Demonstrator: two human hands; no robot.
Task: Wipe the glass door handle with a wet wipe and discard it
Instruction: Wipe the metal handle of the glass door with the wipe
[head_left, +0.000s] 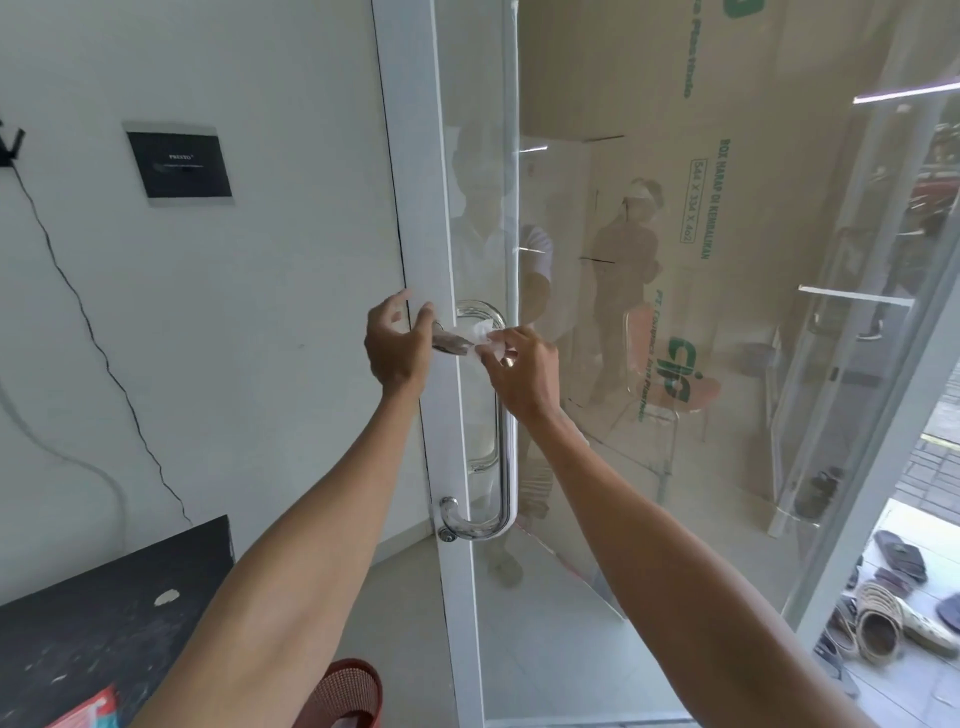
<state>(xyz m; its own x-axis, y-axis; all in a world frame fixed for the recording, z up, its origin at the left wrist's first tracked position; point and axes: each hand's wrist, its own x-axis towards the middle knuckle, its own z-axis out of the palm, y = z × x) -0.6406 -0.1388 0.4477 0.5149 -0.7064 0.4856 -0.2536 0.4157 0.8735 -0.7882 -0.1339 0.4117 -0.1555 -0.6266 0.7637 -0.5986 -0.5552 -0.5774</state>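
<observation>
- The handle (508, 441) is a shiny chrome bar standing upright on the white-framed glass door (675, 415), its ends curving back to the frame at top and bottom.
- The wipe (480, 331) is white and crumpled, in front of the handle's upper bend; whether they touch cannot be told.
- The right hand (519, 371) pinches the wipe with its fingertips.
- The left hand (395, 348) holds a dark packet (451, 343) by one end, its other fingers spread.
- Below are a red basket (348, 688) and a black table (104, 623).
</observation>
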